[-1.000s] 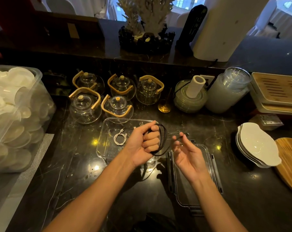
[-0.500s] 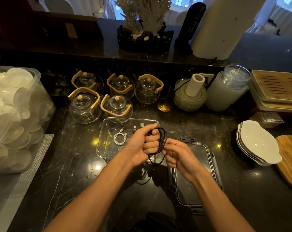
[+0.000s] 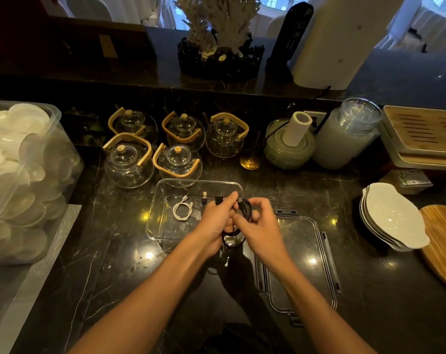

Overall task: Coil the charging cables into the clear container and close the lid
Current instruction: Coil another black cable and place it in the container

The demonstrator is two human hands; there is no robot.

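Both hands are on the black cable (image 3: 244, 210) over the clear container's (image 3: 163, 190) right edge: left hand (image 3: 218, 221) grips the coil, right hand (image 3: 261, 224) pinches it. White cable (image 3: 182, 211) sits coiled inside, lid (image 3: 306, 233) on the surface just right.

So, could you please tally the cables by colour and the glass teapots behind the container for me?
White cables: 1, the coiled white cable in the clear container.
Black cables: 1 sure, the black cable held by the left hand and right hand; other plugs in the container are unclear.
Glass teapots: 5.
Total: 7.
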